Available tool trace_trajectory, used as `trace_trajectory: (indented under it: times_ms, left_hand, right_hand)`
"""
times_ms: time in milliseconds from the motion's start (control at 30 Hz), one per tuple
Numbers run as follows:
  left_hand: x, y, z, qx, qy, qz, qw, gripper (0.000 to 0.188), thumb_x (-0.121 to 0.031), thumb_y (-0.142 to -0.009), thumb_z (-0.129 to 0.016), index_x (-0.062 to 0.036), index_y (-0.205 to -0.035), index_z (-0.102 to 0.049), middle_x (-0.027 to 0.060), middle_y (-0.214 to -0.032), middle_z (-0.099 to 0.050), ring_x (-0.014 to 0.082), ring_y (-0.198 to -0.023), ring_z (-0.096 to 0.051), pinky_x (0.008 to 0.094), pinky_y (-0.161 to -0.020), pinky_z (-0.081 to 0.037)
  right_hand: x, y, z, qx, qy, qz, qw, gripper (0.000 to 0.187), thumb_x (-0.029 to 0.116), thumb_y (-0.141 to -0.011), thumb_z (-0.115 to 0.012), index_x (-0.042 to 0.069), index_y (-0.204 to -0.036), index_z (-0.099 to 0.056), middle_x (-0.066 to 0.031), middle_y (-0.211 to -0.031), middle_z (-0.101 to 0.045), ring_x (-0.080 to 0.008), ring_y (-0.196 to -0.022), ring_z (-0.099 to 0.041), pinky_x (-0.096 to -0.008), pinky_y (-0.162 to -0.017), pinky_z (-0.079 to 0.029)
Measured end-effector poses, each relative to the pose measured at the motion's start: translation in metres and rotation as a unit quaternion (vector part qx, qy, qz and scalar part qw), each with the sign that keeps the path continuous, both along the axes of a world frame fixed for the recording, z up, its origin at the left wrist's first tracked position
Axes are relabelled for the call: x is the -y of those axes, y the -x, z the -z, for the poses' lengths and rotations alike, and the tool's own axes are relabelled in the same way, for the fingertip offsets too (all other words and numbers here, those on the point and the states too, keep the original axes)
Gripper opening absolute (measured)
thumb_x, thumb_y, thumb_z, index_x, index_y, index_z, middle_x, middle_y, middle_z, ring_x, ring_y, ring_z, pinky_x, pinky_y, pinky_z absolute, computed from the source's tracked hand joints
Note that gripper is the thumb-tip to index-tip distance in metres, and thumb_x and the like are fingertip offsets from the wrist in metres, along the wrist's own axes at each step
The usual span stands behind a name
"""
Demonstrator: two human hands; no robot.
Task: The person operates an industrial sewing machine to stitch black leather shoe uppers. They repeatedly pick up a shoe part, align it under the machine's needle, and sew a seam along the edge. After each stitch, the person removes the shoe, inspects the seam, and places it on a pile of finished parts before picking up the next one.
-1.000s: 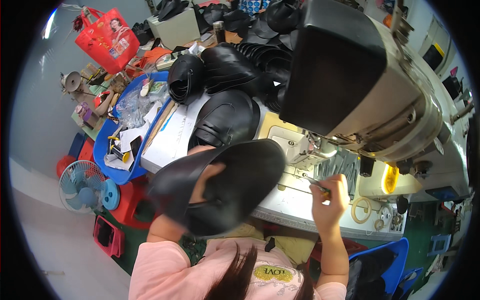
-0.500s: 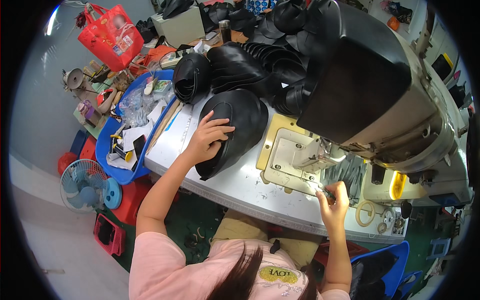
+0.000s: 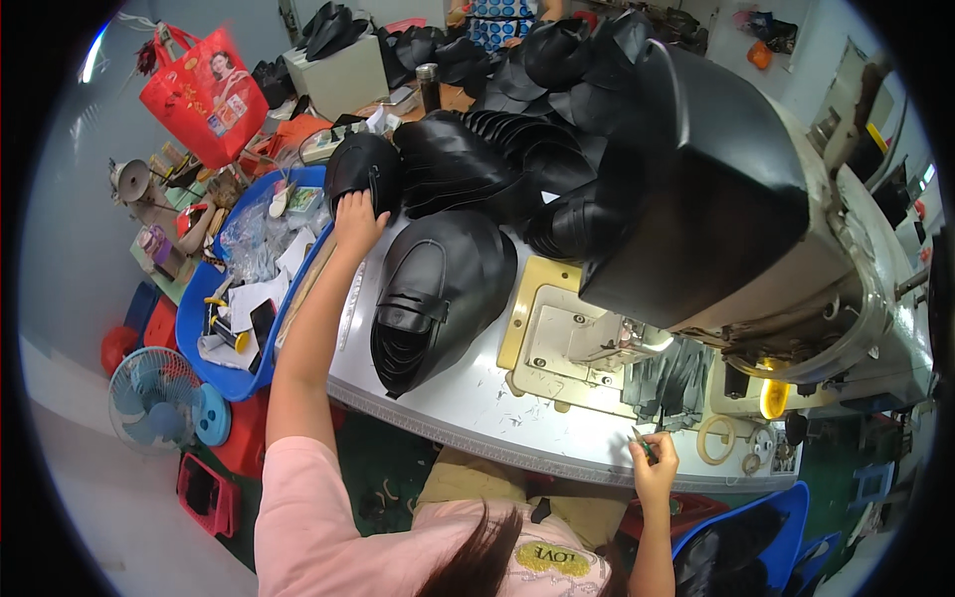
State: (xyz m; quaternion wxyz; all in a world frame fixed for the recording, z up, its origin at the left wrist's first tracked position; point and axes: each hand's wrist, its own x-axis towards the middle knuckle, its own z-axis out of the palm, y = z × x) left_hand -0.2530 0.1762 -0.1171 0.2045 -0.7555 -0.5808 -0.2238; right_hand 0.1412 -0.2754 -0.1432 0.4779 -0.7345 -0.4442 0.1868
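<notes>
My left hand (image 3: 360, 223) reaches to the back left, its fingers bent over the near edge of a black leather shoe upper (image 3: 364, 162); the thumb side is partly hidden. Nearer me on the table lies a stack of nested black uppers (image 3: 445, 274), the top one with a strap across it. Over the table's front edge, my right hand (image 3: 655, 466) is closed on small pointed thread snips (image 3: 644, 445) with a dark green handle. Beyond that hand are the sewing machine's metal plate (image 3: 567, 348) and a bundle of grey-black strips (image 3: 671, 383).
The large black sewing machine head (image 3: 706, 189) overhangs the right side. More stacked uppers (image 3: 458, 164) fill the back. A blue tub (image 3: 224, 373) with plastic bags and papers stands left, near a fan (image 3: 154, 398). Another person (image 3: 502, 22) is at the far side.
My left hand has moved from the middle stack of uppers to the one at back left. My right hand has drawn back from the machine plate toward the table's front edge, with the snips.
</notes>
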Motion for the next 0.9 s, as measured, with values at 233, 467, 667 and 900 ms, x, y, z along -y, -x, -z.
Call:
trace_trajectory:
  times_ms: [233, 467, 667, 900]
  left_hand:
    - [-0.001, 0.02, 0.005, 0.027, 0.015, -0.007, 0.999, 0.052, -0.028, -0.064, -0.07, -0.0026, -0.105, -0.049, 0.0125, -0.101, -0.054, 0.0276, -0.101, -0.046, 0.0506, -0.095, -0.027]
    - [0.119, 0.072, -0.031, 0.029, 0.004, 0.114, 0.993, 0.045, -0.017, -0.066, -0.068, 0.0045, -0.1, -0.05, 0.02, -0.096, -0.052, 0.0369, -0.096, -0.045, 0.0479, -0.095, -0.028]
    - [0.176, 0.112, -0.016, 0.14, 0.01, 0.082, 0.987, 0.035, -0.018, -0.074, -0.064, 0.0089, -0.094, -0.054, 0.0205, -0.098, -0.054, 0.0355, -0.097, -0.049, 0.0372, -0.089, -0.036]
    - [0.112, 0.163, -0.003, 0.877, 0.111, -0.037, 0.467, 0.025, -0.024, -0.08, -0.062, -0.0033, -0.093, -0.056, 0.0048, -0.083, -0.057, 0.016, -0.078, -0.054, 0.0237, -0.062, -0.044]
  right_hand:
    - [-0.011, 0.01, -0.011, 0.03, 0.017, -0.016, 0.999, 0.02, 0.005, -0.067, -0.068, 0.0, -0.077, -0.051, -0.008, -0.069, -0.051, -0.0165, -0.06, -0.046, -0.0266, -0.056, -0.039]
    - [-0.006, -0.01, -0.013, 0.07, -0.05, 0.004, 0.996, 0.021, 0.004, -0.066, -0.068, 0.001, -0.082, -0.054, -0.0073, -0.07, -0.054, -0.0152, -0.058, -0.049, -0.0248, -0.053, -0.04]
    - [-0.057, -0.017, -0.018, 0.106, -0.055, 0.012, 0.993, 0.013, 0.007, -0.071, -0.064, 0.0, -0.074, -0.054, -0.0142, -0.067, -0.056, -0.0271, -0.058, -0.054, -0.0302, -0.054, -0.043]
    - [-0.087, -0.014, -0.032, 0.185, 0.116, 0.024, 0.976, 0.026, 0.023, -0.068, -0.069, 0.0, -0.069, -0.056, -0.0166, -0.071, -0.059, -0.0351, -0.067, -0.059, -0.0398, -0.061, -0.046]
